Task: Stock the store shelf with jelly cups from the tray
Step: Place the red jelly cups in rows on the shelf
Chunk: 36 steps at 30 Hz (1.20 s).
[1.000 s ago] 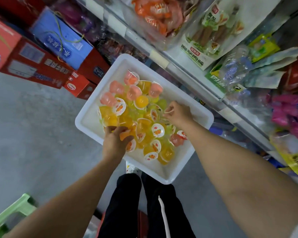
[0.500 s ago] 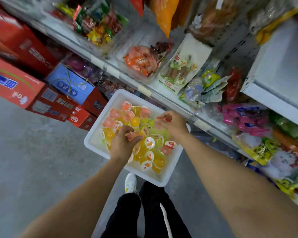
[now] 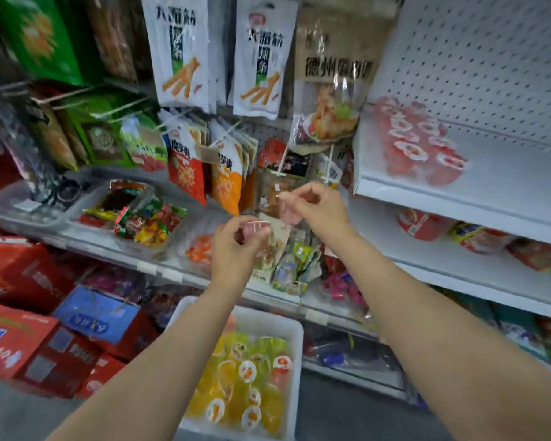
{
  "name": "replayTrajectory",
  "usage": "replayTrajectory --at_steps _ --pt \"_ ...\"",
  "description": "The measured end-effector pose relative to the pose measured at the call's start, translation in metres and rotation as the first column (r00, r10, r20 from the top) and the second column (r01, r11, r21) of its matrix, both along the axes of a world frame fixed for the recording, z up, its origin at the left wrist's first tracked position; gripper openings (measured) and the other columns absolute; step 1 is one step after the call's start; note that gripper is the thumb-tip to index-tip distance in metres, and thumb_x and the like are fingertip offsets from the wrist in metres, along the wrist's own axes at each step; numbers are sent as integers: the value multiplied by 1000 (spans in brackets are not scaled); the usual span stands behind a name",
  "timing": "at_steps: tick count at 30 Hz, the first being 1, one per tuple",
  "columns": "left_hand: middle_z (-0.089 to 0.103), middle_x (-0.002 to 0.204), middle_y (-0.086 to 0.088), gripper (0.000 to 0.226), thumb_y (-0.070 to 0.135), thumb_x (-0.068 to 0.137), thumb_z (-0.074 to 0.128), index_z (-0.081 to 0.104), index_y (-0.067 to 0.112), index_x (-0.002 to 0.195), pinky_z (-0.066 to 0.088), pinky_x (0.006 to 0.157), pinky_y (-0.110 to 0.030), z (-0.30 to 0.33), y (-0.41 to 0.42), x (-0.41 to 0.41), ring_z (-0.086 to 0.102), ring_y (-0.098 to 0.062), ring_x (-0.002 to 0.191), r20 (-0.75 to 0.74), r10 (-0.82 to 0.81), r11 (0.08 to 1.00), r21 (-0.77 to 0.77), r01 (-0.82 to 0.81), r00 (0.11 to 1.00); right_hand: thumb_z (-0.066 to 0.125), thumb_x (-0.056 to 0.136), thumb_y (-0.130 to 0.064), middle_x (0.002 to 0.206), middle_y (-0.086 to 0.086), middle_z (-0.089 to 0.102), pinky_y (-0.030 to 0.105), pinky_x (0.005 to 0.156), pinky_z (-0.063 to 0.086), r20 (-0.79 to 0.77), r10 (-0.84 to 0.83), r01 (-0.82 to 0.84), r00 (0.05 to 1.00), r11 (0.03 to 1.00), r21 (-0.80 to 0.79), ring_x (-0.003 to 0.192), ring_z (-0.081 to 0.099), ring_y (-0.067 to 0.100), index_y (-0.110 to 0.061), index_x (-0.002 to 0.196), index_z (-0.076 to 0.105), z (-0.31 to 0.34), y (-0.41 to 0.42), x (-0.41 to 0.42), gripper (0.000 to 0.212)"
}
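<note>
A white tray [image 3: 295, 332] sits low in front of me, filled with several yellow, orange and green jelly cups [image 3: 247, 370]. My left hand [image 3: 236, 246] is raised in front of the shelves and grips a pink jelly cup [image 3: 255, 229]. My right hand [image 3: 318, 208] is higher and to the right, pinching another pink jelly cup [image 3: 285, 211]. A white shelf [image 3: 452, 202] at the upper right holds a cluster of red jelly cups [image 3: 417, 141] against its pegboard back.
Hanging snack bags [image 3: 185, 52] fill the pegboard above. Clear bins of wrapped sweets [image 3: 140, 214] stand on the middle shelf [image 3: 115, 249] at left. Red and blue cartons [image 3: 45, 338] are stacked on the floor at left. Lower right shelves hold more packets [image 3: 477, 237].
Both hands lifted out of the tray, each with a pink jelly cup, and rose toward the shelves. My view swung up from the tray to the shelving.
</note>
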State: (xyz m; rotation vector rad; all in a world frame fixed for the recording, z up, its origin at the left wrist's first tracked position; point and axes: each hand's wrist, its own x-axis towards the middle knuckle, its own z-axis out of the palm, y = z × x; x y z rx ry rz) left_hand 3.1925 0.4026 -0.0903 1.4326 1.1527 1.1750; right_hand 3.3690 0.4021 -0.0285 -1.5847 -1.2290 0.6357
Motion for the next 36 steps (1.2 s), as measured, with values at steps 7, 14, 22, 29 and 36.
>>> replayTrajectory --at_steps 7,14,22,29,36 --pt "69 100 1 19 41 81 75 69 31 96 56 77 -28 107 3 54 66 -15 94 115 -146 970 214 119 983 79 67 -59 76 12 69 34 66 49 24 -134 125 991 965 233 66 59 17 -14 79 72 111 -20 46 47" --pt "69 102 14 18 42 81 75 71 33 97 52 93 -44 163 -6 123 63 -8 100 116 -261 919 335 210 958 83 77 -41 78 7 70 25 67 49 10 -273 255 962 911 324 70 59 10 -18 77 70 170 -53 114 26" --pt "69 104 15 25 41 77 79 70 31 98 49 97 -38 188 -13 218 62 -6 103 106 -337 896 343 283 936 83 73 -47 77 1 73 30 72 52 48 -391 351 919 867 354 72 65 12 -20 74 70 187 -69 216 30" --pt "71 98 13 22 22 79 81 71 20 98 47 70 -9 198 1 307 64 4 87 163 -321 910 324 257 933 83 72 -51 79 -7 67 25 69 48 79 -448 403 890 857 321 76 61 10 -23 78 65 176 -53 318 34" --pt "69 100 9 23 17 80 80 70 14 100 42 64 0 198 18 365 59 16 77 112 -265 924 313 219 958 85 74 -43 72 -13 63 20 67 44 113 -395 364 912 904 225 66 57 0 -16 84 66 147 -7 397 34"
